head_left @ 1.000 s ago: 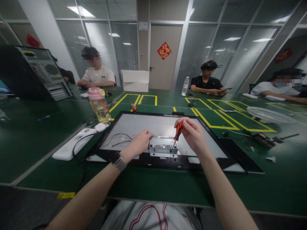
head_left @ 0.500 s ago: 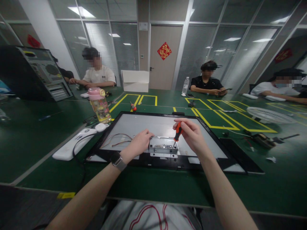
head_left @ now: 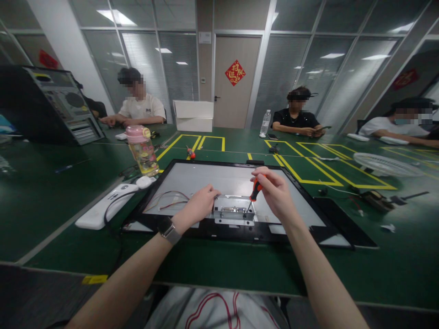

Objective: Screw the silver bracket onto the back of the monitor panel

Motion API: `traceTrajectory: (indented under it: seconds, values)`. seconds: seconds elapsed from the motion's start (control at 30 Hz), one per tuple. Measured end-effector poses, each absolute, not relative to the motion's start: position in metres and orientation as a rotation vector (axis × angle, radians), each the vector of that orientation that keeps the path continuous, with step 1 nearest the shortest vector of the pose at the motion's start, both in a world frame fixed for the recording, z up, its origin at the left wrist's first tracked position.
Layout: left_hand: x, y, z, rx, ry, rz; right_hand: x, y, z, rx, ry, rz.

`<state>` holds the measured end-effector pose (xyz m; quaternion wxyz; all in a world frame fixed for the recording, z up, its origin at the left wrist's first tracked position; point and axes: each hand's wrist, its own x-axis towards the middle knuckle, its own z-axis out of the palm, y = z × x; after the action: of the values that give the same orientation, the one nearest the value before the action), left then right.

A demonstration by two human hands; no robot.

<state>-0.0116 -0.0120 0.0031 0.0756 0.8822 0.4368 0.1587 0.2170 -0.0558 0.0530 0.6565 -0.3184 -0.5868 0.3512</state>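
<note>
A flat display panel (head_left: 219, 171) with a black frame lies on the table in front of me. Near its front edge sits a silver metal bracket (head_left: 236, 214) with screw holes. My left hand (head_left: 201, 202) grips the bracket's left end, its fingertips partly hidden behind the metal. In my right hand (head_left: 276, 189) is a red and black screwdriver (head_left: 254, 191), tilted, with its tip down at the right part of the bracket. Whether the tip sits in a screw is too small to tell. Thin wires (head_left: 171, 194) lie on the panel left of my left hand.
Left of the panel are a white power bank (head_left: 103, 210), a black cable and a pink-lidded bottle (head_left: 142, 153). A black computer case (head_left: 48, 107) stands farther left. To the right lie a dark flat piece (head_left: 343, 219) and a black tool (head_left: 377, 201). Several people sit across the table.
The fingers of my right hand have shifted slightly on the screwdriver handle, while its tip stays at the same spot. My left hand and the bracket have not moved.
</note>
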Motion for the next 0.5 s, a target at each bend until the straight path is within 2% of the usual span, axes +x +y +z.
traceTrajectory:
  seconds: [0.3, 0.5]
  values:
    - [-0.0117, -0.0136, 0.0043, 2.637, 1.305, 0.477, 0.2126, -0.0591, 0.0569, -0.613, -1.314, 0.978]
    - [-0.0114, -0.0151, 0.0068, 2.633, 1.319, 0.459, 0.2149, -0.0574, 0.0560, -0.669, -1.328, 0.833]
